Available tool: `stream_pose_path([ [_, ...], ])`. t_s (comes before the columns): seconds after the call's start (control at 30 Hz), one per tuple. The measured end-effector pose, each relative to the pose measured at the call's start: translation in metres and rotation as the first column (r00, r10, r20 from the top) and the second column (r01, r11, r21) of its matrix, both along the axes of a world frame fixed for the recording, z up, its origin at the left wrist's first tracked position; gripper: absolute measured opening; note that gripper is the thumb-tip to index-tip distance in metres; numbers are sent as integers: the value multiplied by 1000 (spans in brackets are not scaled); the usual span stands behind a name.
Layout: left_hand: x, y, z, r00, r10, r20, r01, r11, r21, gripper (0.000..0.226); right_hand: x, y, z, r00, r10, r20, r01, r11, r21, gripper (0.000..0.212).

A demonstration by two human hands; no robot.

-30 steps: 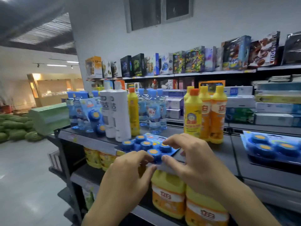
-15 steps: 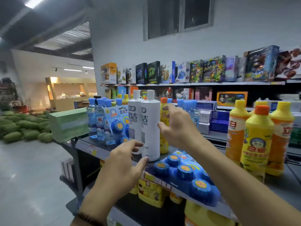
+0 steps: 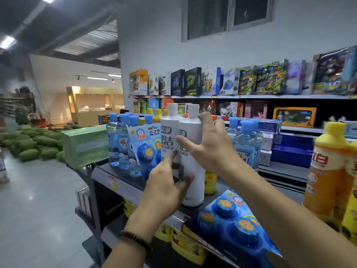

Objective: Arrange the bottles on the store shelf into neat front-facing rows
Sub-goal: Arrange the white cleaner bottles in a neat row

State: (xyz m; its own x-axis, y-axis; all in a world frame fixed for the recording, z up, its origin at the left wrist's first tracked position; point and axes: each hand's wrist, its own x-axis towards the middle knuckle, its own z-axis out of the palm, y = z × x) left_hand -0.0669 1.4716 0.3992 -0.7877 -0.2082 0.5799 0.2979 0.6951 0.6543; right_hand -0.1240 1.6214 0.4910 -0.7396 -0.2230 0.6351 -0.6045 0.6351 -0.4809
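White bottles (image 3: 190, 171): two, upright, touching, on the dark top shelf (image 3: 102, 172) of a store rack. Hands are both on them. The right hand (image 3: 208, 149) wraps the right bottle's shoulder, and the left hand (image 3: 166, 192) curls round their lower fronts, hiding the bases.

- **Left of them:** leaning blister pack (image 3: 144, 144), blue-capped bottles (image 3: 116, 144), green box (image 3: 85, 146).
- **Right:** yellow bottles (image 3: 326, 171).
- **In front:** flat blister pack (image 3: 231, 223) overhanging the shelf edge.
- **Behind:** wall shelves of toy boxes (image 3: 251, 80).
- **Far left:** watermelons (image 3: 29, 149) on the grey floor.
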Motion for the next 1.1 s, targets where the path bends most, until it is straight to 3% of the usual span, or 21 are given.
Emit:
stream_pose_path([
  [0.13, -5, -1, -6, 1000, -20, -15, 21, 998, 63, 73, 2, -4, -4, 997, 30, -71, -37, 994, -102, 68],
  [0.27, -11, -6, -13, 998, -40, -39, 44, 995, 94, 70, 9, -6, -3, 992, 22, -127, -39, 990, -134, 77],
  [0.57, -5, -7, -16, 995, -65, -76, 69, 996, 48, 57, 28, -9, 0, 997, 65, -51, -76, 958, -276, 74],
  [0.73, 21, -14, 0, 986, -132, -99, 141, 986, 86, 69, 49, -1, 18, 986, 151, -67, -165, 895, -415, 71],
  [0.9, 52, -10, 30, 894, -432, -121, 448, 842, 300, 46, 81, 10, 49, 935, 350, -63, -333, 799, -500, 70],
  [1.1, 74, 3, 19, 857, -456, -238, 514, 729, 452, 31, 104, 6, 40, 936, 349, 39, -273, 794, -543, 86],
])
